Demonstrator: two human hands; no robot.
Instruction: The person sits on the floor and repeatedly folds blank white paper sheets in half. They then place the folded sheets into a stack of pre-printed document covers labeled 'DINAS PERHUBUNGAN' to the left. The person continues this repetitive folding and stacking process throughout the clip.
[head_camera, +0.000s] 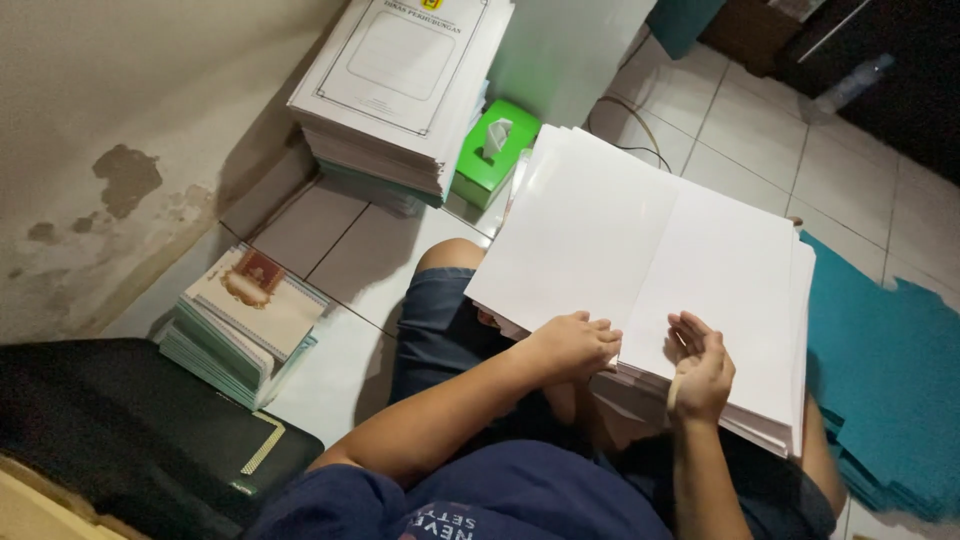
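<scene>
A thick stack of white sheets (640, 250) lies open across my lap, creased down the middle. My left hand (572, 345) rests knuckles-up on the stack's near edge, its fingers curled onto the top sheet by the crease. My right hand (700, 368) hovers at the near edge of the right half, fingers loosely curled and palm partly turned up; a thin pale strip shows along its heel. Whether it pinches a sheet is unclear.
A tall pile of white printed covers (400, 90) stands at the back by the wall, a green tissue box (495, 150) beside it. Teal-edged booklets (240, 320) lie left, a black bag (130, 430) nearer. Teal sheets (890, 380) spread on the tiled floor at right.
</scene>
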